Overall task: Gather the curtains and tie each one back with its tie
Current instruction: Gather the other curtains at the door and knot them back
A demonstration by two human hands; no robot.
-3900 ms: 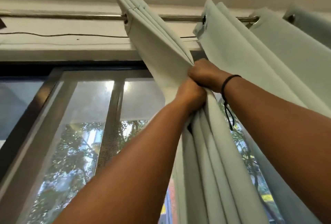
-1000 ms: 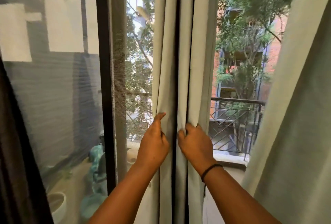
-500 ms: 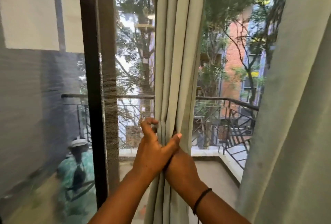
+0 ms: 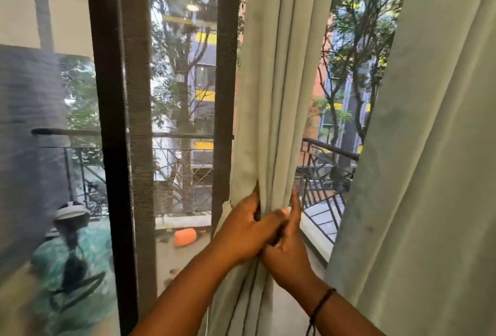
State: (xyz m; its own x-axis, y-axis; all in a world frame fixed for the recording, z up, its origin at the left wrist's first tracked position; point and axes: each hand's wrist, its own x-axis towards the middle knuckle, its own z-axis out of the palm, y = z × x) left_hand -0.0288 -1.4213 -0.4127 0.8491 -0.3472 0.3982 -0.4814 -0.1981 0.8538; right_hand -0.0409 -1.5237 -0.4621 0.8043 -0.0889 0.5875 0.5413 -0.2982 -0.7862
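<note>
A pale green curtain [image 4: 279, 72] hangs bunched into narrow folds in the middle of the view. My left hand [image 4: 247, 228] grips the bunch from the left, its fingers curled into the folds. My right hand [image 4: 288, 249] wraps the bunch from the right with its fingers curled behind the cloth, and its thumb sticks up along the curtain's right edge. The two hands overlap at the front of the folds. A second pale green curtain [image 4: 434, 147] hangs loose and spread at the right. No tie is visible.
A dark window frame [image 4: 107, 121] and a mesh screen [image 4: 137, 94] stand left of the curtain. Outside are a balcony railing [image 4: 327, 174], trees and buildings. A reflection shows in the left glass pane [image 4: 40, 147].
Both hands came down from the curtain's top near the rod to about waist height and closed together round the folds. In the last half second the view shifted left and my right thumb rose.
</note>
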